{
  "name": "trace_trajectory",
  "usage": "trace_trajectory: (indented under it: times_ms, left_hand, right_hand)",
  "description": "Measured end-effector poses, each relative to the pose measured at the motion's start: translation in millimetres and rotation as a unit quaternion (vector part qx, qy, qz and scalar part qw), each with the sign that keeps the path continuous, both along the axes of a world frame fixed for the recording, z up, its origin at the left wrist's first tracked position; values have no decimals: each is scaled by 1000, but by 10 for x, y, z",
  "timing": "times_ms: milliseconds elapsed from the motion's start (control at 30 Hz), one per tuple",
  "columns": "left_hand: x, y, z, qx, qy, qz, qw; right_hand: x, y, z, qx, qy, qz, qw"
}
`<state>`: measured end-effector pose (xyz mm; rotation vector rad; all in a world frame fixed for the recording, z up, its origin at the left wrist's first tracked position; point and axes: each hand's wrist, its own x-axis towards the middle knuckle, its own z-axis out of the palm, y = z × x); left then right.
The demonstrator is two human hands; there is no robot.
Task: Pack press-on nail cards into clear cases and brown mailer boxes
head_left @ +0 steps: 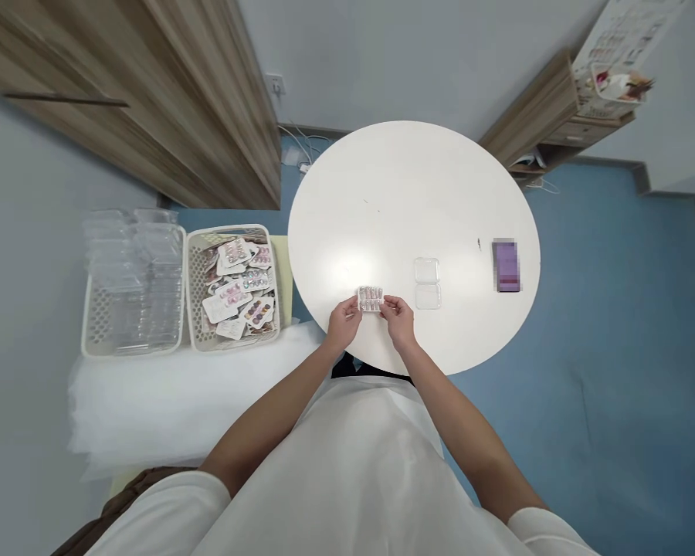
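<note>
Between my two hands is a small card of press-on nails (371,299), with two rows of shiny pinkish nails facing up, held just over the near part of the round white table (405,177). My left hand (344,320) pinches the card's left edge. On its right edge, the fingers of my right hand (398,318) are closed. A clear plastic case (427,283) lies opened flat on the table, a little to the right of my right hand.
Left of the table stands a white basket (192,297) of nail cards (235,293). Beside it, another basket (86,324) holds stacked clear cases (142,278). A purple blurred item (506,266) and a tiny dark object (479,244) lie on the table's right side.
</note>
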<state>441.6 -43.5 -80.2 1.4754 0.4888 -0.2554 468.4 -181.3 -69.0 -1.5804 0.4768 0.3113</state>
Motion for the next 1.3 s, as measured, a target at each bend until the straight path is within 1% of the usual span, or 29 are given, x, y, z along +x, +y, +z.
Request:
trace_trajectory:
  times_ms: [100, 200, 267, 367, 467, 600, 700, 867, 1067, 1133, 1200, 1300]
  left_hand:
    - [30, -202, 30, 12, 2, -34, 999]
    - [82, -438, 62, 48, 1, -68, 997]
    - [133, -604, 83, 70, -3, -92, 993]
    - [223, -853, 104, 89, -18, -125, 988]
    - [303, -1086, 99, 120, -25, -152, 981]
    - [366, -1327, 59, 185, -24, -176, 967]
    - [376, -1428, 33, 234, -11, -173, 957]
    - [355, -1512, 27, 306, 4, -162, 938]
    - [310, -1598, 10, 393, -28, -178, 902]
    - [295, -1623, -2, 409, -36, -176, 894]
    - [285, -1643, -10, 413, -44, -172, 893]
    - [278, -1655, -14, 397, -42, -158, 903]
  right_hand:
    - [-47, -182, 40, -42, -23, -25, 999]
    - [-78, -402, 80, -93, -27, -42, 994]
    - [-81, -574, 101, -119, -24, -42, 992]
    - [-55, -863, 106, -161, -29, -22, 986]
    - [10, -1157, 66, -211, -40, 10, 977]
    - [125, -1447, -36, -232, -45, 59, 970]
    - [200, -1545, -107, -226, -47, 106, 967]
    - [269, -1593, -173, -226, -55, 175, 957]
    - [281, -1661, -229, -255, -90, 239, 932]
    - [277, -1680, -243, -263, -106, 259, 923]
    - [273, -1694, -252, -268, -119, 273, 916]
    - [278, -1708, -255, -266, -126, 279, 914]
